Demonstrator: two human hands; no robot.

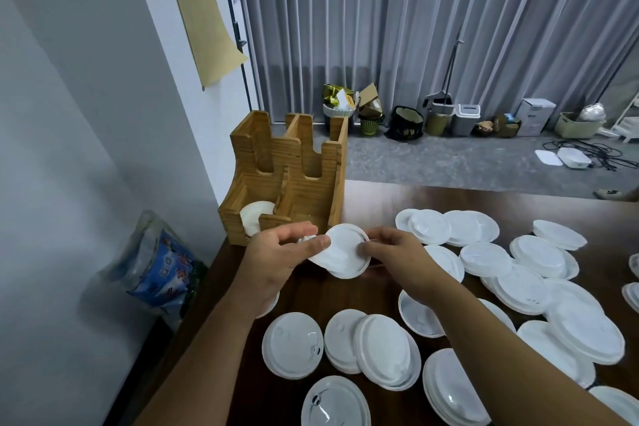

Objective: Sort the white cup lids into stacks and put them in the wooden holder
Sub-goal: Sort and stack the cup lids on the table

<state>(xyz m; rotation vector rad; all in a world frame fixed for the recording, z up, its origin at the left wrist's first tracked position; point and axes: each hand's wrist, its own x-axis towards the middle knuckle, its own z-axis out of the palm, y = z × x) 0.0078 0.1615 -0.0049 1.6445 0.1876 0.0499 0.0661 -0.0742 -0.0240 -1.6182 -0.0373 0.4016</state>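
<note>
Both our hands pinch one round white plastic lid: left hand, right hand. It hangs just before the slotted wooden holder.

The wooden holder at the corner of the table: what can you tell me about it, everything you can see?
The wooden holder is a light, bamboo-looking box of layered slats, standing upright at the far left corner of the dark table, beside the wall. Dividers split it into several compartments, tall ones behind and low ones in front, with U-shaped slots cut into the walls. A stack of white lids stands on edge in the low front left compartment. No hand touches it.
</note>
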